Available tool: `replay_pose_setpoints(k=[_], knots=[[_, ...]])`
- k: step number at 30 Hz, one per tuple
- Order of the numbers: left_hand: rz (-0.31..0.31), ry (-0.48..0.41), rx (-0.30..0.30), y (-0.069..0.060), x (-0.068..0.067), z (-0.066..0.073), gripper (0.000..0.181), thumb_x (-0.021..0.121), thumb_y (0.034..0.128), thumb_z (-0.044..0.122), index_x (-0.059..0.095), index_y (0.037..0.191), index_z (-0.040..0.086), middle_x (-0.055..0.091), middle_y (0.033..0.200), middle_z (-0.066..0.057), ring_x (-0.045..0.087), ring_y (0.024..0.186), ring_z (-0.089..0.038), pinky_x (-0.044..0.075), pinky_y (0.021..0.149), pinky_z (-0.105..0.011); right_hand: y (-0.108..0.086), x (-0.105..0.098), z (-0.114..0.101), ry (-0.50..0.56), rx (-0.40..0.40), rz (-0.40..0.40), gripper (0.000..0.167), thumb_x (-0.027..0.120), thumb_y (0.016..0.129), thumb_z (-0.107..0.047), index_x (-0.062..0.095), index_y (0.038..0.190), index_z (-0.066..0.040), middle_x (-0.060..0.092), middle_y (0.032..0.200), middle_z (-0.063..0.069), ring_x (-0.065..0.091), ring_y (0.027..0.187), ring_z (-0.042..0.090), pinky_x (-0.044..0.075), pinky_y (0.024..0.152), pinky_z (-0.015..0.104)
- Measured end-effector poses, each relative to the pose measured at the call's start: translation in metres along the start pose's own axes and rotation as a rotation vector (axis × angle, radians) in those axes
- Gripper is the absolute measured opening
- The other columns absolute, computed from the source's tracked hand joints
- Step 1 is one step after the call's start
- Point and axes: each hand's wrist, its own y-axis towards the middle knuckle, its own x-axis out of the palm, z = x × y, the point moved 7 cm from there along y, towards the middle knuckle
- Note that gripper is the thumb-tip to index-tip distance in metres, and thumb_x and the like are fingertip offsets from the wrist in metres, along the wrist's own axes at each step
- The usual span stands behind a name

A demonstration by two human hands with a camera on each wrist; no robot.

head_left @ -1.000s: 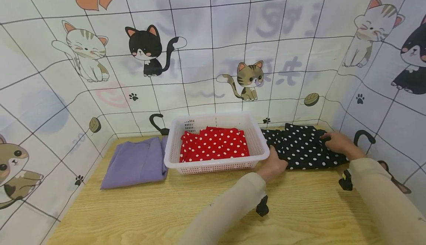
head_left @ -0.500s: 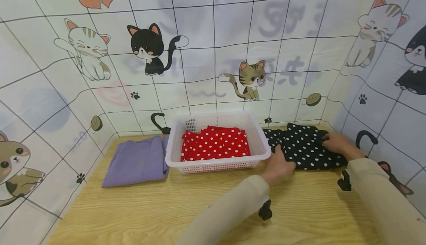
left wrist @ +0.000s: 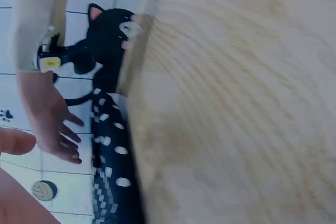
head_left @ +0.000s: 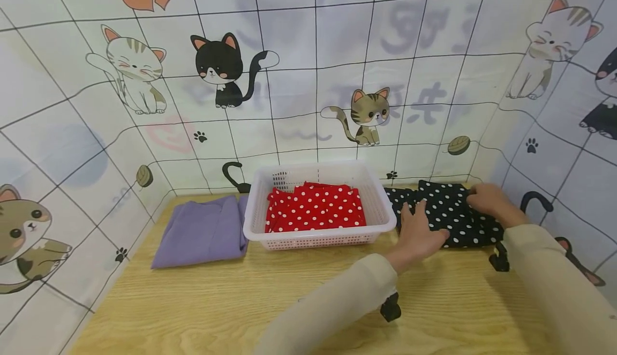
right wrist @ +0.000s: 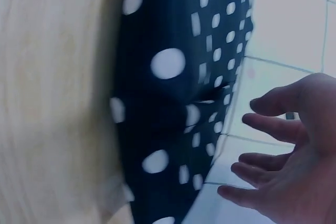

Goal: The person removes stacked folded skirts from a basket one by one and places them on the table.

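A folded black cloth with white polka dots (head_left: 445, 205) lies on the table right of the basket. Over its front left part my left hand (head_left: 418, 237) is held with fingers spread, gripping nothing. My right hand (head_left: 491, 203) is at the cloth's back right side. In the right wrist view, the fingers of the right hand (right wrist: 299, 171) are loosely bent and apart from the dotted cloth (right wrist: 168, 103). The left wrist view catches the right hand (left wrist: 47, 121) above the cloth's edge, and only part of the left hand (left wrist: 16, 198).
A white plastic basket (head_left: 320, 235) in the middle holds a folded red polka-dot cloth (head_left: 315, 208). Folded purple cloth (head_left: 202, 232) lies to its left. Walls with a cat-patterned covering (head_left: 299, 87) enclose the wooden table (head_left: 217, 307) at the back and sides.
My left hand has moved right, away from the basket, and its fingers have spread. The right hand stays at the cloth's right side. The head view has shifted slightly.
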Motion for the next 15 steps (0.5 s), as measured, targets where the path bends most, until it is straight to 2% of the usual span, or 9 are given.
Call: replay_pose_setpoints(k=[4,8,10,15], knots=[[-0.005,-0.072,0.073,-0.001,-0.012,0.016,0.076,0.07,0.0939,0.042,0.033,0.159,0.031,0.023,0.17,-0.001,0.038,0.152,-0.02,0.045,0.116,-0.042,0.003,-0.014,-0.012,0.044,-0.008,0.107,0.051,0.048,0.086,-0.01,0.056,0.124,0.024,0.058,0.121,0.045,0.059,0.097,0.05,0.05,0.086,0.063],[0.034,-0.193,0.141,0.0,-0.037,0.033,0.07,0.069,0.0961,0.038,0.038,0.158,0.026,0.036,0.163,0.004,0.041,0.147,-0.012,0.042,0.118,-0.037,0.001,-0.033,-0.036,0.076,-0.019,0.178,0.05,0.046,0.09,-0.011,0.055,0.13,0.018,0.055,0.127,0.043,0.056,0.099,0.049,0.048,0.081,0.061],[0.057,-0.264,0.149,0.002,-0.053,0.037,0.067,0.069,0.0967,0.037,0.04,0.156,0.026,0.041,0.159,0.006,0.044,0.143,-0.01,0.043,0.117,-0.036,0.0,-0.043,-0.051,0.101,-0.028,0.195,0.049,0.045,0.092,-0.011,0.055,0.133,0.015,0.053,0.133,0.042,0.056,0.108,0.053,0.048,0.081,0.06],[0.101,-0.418,0.104,0.009,-0.093,0.037,0.065,0.069,0.0971,0.032,0.04,0.155,0.031,0.041,0.158,0.007,0.049,0.141,-0.016,0.048,0.112,-0.039,-0.008,-0.06,-0.086,0.206,-0.059,0.199,0.054,0.042,0.094,-0.009,0.048,0.144,0.009,0.043,0.149,0.039,0.047,0.132,0.058,0.048,0.092,0.066]])
